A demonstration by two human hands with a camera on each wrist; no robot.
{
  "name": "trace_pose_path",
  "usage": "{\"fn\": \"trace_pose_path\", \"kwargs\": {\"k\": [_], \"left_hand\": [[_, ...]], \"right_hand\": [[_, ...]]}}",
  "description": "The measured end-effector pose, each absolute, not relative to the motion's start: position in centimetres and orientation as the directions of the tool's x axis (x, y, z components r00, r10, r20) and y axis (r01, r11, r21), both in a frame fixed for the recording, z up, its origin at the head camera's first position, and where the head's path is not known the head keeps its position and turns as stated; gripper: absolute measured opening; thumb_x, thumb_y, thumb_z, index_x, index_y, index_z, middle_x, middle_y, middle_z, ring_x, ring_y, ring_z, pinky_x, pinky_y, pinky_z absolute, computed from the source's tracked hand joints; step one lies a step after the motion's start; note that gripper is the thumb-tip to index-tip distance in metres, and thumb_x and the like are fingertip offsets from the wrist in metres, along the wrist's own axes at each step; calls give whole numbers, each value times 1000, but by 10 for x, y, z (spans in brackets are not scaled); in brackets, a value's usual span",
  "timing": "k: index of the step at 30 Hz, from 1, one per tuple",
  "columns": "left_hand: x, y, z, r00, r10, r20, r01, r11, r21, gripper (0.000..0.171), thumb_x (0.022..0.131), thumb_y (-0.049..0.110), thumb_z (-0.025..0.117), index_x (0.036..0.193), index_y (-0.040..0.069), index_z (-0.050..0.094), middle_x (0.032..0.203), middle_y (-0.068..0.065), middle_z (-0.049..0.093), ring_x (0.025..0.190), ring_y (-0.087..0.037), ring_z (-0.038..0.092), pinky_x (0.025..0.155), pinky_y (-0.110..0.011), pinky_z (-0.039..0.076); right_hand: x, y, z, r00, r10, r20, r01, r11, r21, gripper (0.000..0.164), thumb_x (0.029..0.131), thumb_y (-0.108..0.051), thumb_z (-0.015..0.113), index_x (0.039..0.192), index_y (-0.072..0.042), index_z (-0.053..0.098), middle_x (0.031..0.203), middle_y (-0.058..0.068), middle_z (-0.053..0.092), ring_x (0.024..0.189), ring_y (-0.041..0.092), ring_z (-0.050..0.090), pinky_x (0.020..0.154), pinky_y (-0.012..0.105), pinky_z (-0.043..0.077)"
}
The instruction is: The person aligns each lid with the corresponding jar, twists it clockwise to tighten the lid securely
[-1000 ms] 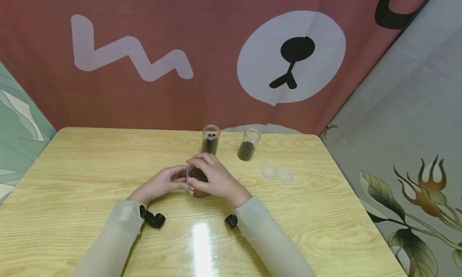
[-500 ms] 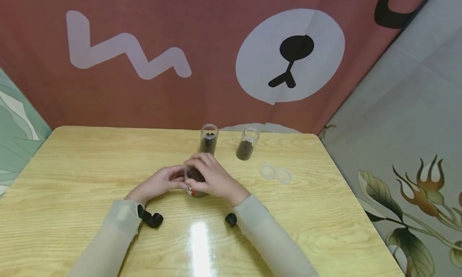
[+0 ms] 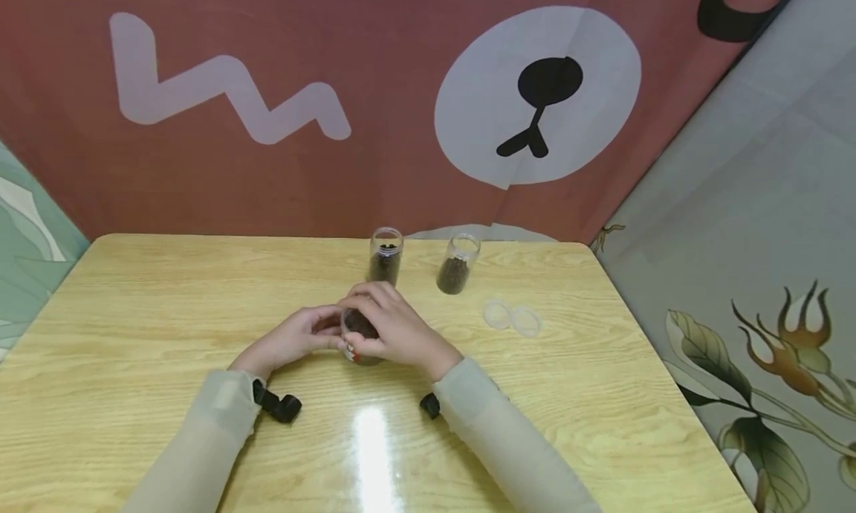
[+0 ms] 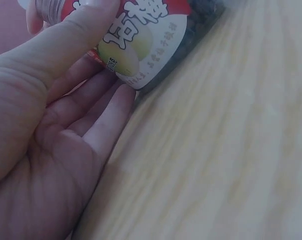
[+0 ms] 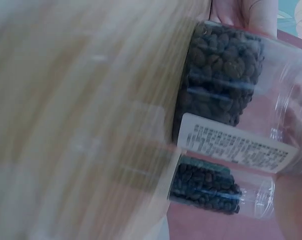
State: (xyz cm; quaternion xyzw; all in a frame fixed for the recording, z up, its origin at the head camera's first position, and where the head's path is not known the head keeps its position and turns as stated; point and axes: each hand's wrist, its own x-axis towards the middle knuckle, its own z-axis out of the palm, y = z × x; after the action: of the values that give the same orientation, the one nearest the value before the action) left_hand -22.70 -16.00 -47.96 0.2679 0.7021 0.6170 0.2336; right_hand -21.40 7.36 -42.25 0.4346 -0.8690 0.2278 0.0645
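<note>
A clear jar of dark beans point(image 3: 358, 323), which look like coffee beans in the right wrist view, stands on the table between both hands. Its red and white label point(image 4: 158, 50) faces the left wrist camera; a white printed sticker point(image 5: 236, 142) shows in the right wrist view. My left hand point(image 3: 301, 338) holds the jar's side, thumb across the label and fingers behind. From above, my right hand point(image 3: 401, 331) grips the upper part near the rim, thumb in front and fingers over the far side. That hand hides much of the mouth, so I cannot tell whether a lid is there.
Behind the hands stand two more lidless jars partly filled with dark beans, one jar point(image 3: 385, 264) straight behind and another jar point(image 3: 455, 273) to its right. Two clear round lids point(image 3: 511, 317) lie right of them. A printed curtain point(image 3: 267, 178) hangs along the table's back edge.
The head view has shifted slightly. Both hands keep their hold on the jar, with hardly any visible movement. The other jars and the lids stay in place.
</note>
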Motion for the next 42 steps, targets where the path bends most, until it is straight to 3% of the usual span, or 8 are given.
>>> {"fn": "trace_pose_path", "kwargs": {"k": [7,13,16,18,21,24,31,42], "left_hand": [[-228,-162,-479,-736,677,6,98,98,990,71,97,18,70,153,-7,35,156,-27,37,139,-40,43,105,-24,48],[-227,-161,-478,-747,665,-11,69,95,993,72,95,17,72,152,-8,36,155,-27,39,139,-41,44,105,-25,47],[-226,-161,-479,-754,657,-17,55,88,995,72,94,14,73,152,-9,36,154,-28,39,138,-42,44,105,-25,48],[-226,-162,-481,-761,649,-23,50,93,994,72,94,14,73,151,-9,37,154,-28,39,138,-42,44,105,-26,48],[-226,-164,-481,-766,642,-31,49,106,993,72,94,16,74,152,-8,38,155,-27,39,139,-42,44,105,-26,47],[-225,-164,-480,-769,638,-35,52,116,992,72,94,17,74,152,-7,38,155,-26,40,139,-41,44,106,-27,47],[-222,-160,-475,-778,626,-49,45,134,990,72,92,21,76,151,-3,43,154,-22,43,139,-38,46,106,-27,47],[-222,-157,-473,-779,626,-39,52,126,991,75,92,18,75,151,-10,38,154,-28,40,138,-43,44,106,-26,47]], "right_hand": [[-209,73,-420,-686,-685,245,-715,573,-401,47,102,-40,58,143,-16,55,144,4,47,130,21,42,107,38,44],[-213,92,-419,-765,-628,143,-483,411,-773,79,95,-58,64,159,-24,32,159,3,31,145,25,31,115,52,37],[-216,106,-424,-776,-622,103,-339,274,-900,91,91,-53,72,161,-25,23,160,7,30,146,30,33,117,51,36],[-217,112,-429,-773,-631,67,-260,219,-940,92,91,-41,78,162,-25,21,160,8,33,145,31,35,117,46,37],[-217,116,-434,-767,-640,37,-214,201,-956,90,90,-19,79,161,-19,24,157,10,40,144,29,38,116,41,39],[-218,116,-437,-775,-632,29,-205,208,-956,84,89,-9,77,159,-14,31,154,11,44,143,27,41,115,41,41],[-220,118,-438,-772,-631,80,-263,202,-943,74,87,-6,79,151,-15,43,148,15,50,139,29,47,111,41,45],[-215,111,-435,-808,-580,105,-281,224,-933,70,81,-4,84,140,-10,45,143,16,53,135,32,51,108,39,48]]}}
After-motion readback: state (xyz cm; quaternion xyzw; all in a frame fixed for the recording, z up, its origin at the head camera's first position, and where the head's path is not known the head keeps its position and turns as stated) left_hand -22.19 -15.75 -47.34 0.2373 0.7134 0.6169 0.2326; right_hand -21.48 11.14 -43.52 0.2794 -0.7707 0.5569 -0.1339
